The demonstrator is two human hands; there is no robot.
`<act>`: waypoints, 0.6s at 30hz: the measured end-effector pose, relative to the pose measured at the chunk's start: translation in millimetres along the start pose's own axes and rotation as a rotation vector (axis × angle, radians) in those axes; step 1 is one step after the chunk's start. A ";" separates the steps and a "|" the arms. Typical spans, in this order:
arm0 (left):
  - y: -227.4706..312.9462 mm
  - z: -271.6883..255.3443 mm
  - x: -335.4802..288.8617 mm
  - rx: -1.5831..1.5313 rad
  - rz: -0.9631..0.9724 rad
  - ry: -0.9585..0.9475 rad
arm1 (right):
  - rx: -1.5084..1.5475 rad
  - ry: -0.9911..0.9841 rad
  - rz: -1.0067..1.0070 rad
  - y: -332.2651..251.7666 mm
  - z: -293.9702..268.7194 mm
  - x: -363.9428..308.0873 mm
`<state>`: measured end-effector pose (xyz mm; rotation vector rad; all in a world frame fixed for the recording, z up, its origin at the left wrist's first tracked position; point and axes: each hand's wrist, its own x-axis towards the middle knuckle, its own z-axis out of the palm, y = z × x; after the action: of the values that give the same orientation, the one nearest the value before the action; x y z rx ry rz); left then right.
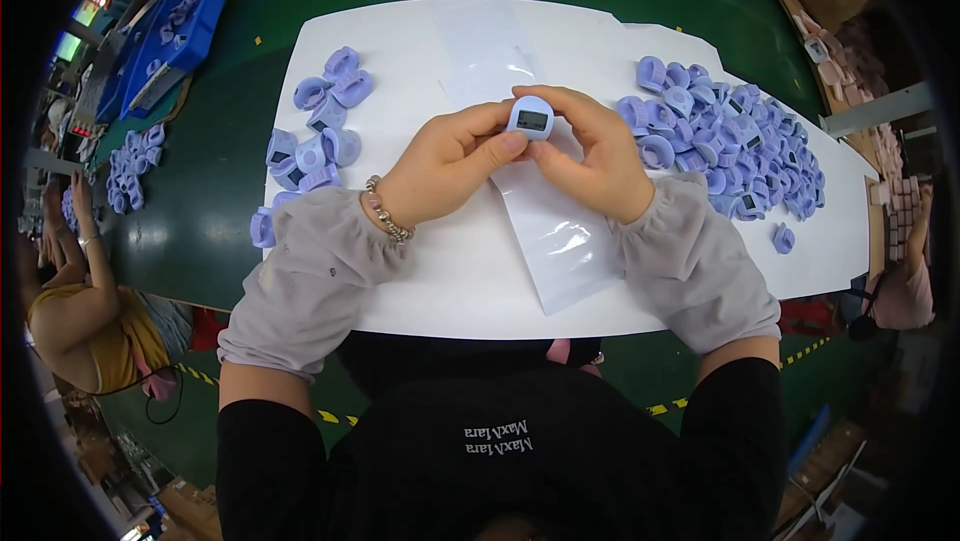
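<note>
Gadget (pixel 532 119), purple and rounded, held between both hands above the middle of a white sheet (pixel 430 291) on the green counter (pixel 190 231). Screen facing up toward the head camera, long side running left to right, dipping slightly rightward; depth of body behind, hidden. Left hand (pixel 430 166): fingers narrowed on the left edge, thumb at lower left. Right hand (pixel 603 161): forefinger along the top, thumb at lower right. Beyond, heaped gadgets (pixel 740 156) to the right.
</note>
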<state>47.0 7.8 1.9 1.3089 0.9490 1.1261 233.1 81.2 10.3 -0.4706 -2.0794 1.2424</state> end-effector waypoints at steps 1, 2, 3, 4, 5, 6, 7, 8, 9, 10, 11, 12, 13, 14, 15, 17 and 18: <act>-0.1 -1.1 1.0 -0.007 0.005 -0.009 | 0.021 0.000 0.009 1.1 -0.2 1.3; -0.2 -2.0 0.6 -0.012 0.008 -0.014 | 0.024 -0.004 0.005 2.4 0.4 2.1; 0.1 -2.6 0.2 -0.008 0.009 -0.008 | 0.048 -0.021 0.023 3.8 0.9 3.4; 0.9 -2.7 -0.3 -0.018 0.010 0.011 | 0.074 -0.040 0.038 5.1 1.4 5.4; 3.3 -3.1 -2.2 -0.020 0.012 0.042 | 0.084 -0.055 0.020 4.7 3.8 6.4; 4.2 -5.5 -3.2 0.007 0.020 0.073 | 0.045 -0.030 0.013 3.9 8.5 7.4; 3.5 -5.7 -2.1 0.000 0.005 0.115 | 0.009 -0.006 0.001 2.7 12.4 7.6; 7.7 -6.6 -0.7 0.002 -0.009 0.160 | -0.009 -0.004 0.023 2.7 12.4 5.6; 13.6 -5.8 2.0 -0.067 -0.066 0.200 | -0.023 -0.005 0.041 4.9 10.2 2.3; 19.0 -7.9 3.3 -0.135 -0.121 0.253 | -0.047 -0.022 0.023 7.9 9.4 0.5; 25.4 -12.8 6.0 -0.092 -0.104 0.301 | -0.081 -0.032 0.005 7.8 8.1 -1.0; 28.4 -19.4 11.1 -0.194 -0.160 0.323 | -0.099 -0.039 0.015 5.7 7.7 -2.8; 32.4 -29.7 10.2 -0.300 -0.217 0.349 | -0.112 -0.051 0.029 5.3 9.7 -2.5; 39.0 -46.2 10.7 -0.366 -0.117 0.441 | -0.098 -0.063 -0.002 6.0 11.9 -1.6; 49.7 -66.0 15.1 -0.440 -0.013 0.520 | -0.133 -0.090 -0.022 4.9 11.9 -2.6; 89.0 -142.2 11.0 -0.339 0.308 0.586 | -0.153 -0.111 -0.046 -0.8 15.7 -2.1; 110.4 -172.0 3.4 -0.458 0.371 0.694 | -0.151 -0.110 -0.047 -2.2 17.1 -2.7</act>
<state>-128.4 43.2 100.8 0.7269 0.8634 2.0275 223.2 67.7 5.6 -0.4265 -2.2752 1.1112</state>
